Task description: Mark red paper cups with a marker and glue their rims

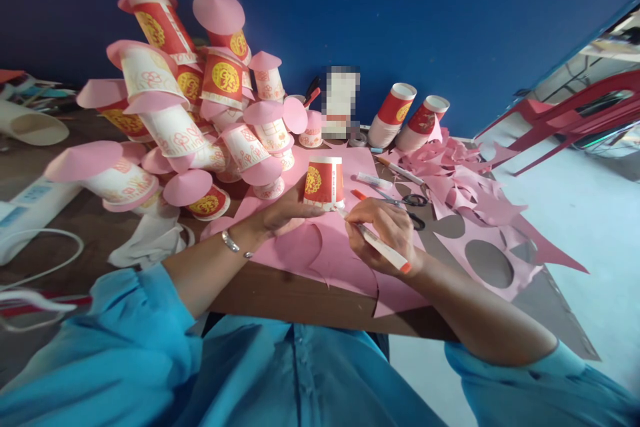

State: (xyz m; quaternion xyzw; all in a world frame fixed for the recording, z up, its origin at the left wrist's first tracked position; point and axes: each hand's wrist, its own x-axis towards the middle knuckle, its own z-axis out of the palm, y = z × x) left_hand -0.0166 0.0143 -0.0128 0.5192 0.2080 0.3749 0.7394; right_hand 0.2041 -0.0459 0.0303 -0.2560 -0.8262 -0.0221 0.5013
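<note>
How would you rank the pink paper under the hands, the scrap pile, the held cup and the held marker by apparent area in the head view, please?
1. Pink paper
2. Scrap pile
3. Cup in the left hand
4. Marker in the right hand, partly covered by fingers

There are two cup stacks [394,117], one held cup [323,181], one held marker [383,248] and one pair of scissors [407,201].

L fingers [306,211] held a red/white paper cup [324,181]. R fingers [369,212] held a marker [385,251] w/ tip nr cup's lower edge. Pink paper [345,267] lay on desk [280,293].
</note>
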